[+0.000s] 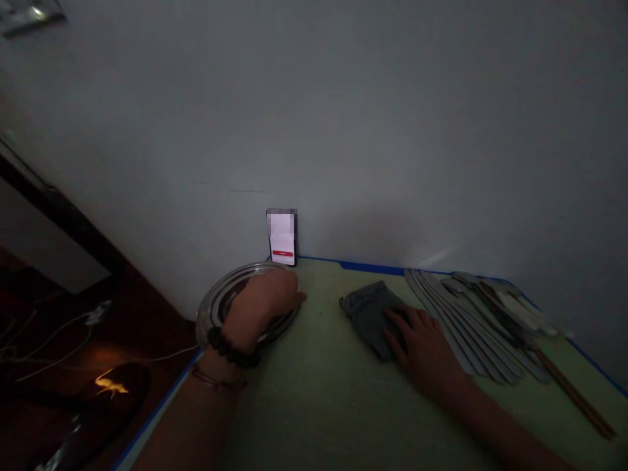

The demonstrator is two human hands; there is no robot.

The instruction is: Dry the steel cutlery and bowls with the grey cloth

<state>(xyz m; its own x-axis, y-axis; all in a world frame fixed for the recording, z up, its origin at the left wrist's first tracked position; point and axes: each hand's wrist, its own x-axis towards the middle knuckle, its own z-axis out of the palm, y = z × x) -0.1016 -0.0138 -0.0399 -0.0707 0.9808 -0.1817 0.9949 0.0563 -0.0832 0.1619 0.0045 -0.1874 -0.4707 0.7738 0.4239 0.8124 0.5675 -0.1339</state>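
Note:
My left hand (262,304) rests on a round metal plate (219,299) at the left edge of the pale green table (324,386); its fingers curl over the plate's far rim. A dark bead bracelet and a thin red band circle that wrist. My right hand (422,347) lies flat, fingers stretched out, on a folded grey cloth (366,307) near the table's middle. To the right of that hand, several metal knives (456,320) lie side by side in a fanned row.
A phone (282,237) with a lit screen leans against the white wall behind the plate. Spoons (495,297) and wooden chopsticks (574,392) lie at the right. Blue tape edges the table. Cables and dark furniture sit low at the left.

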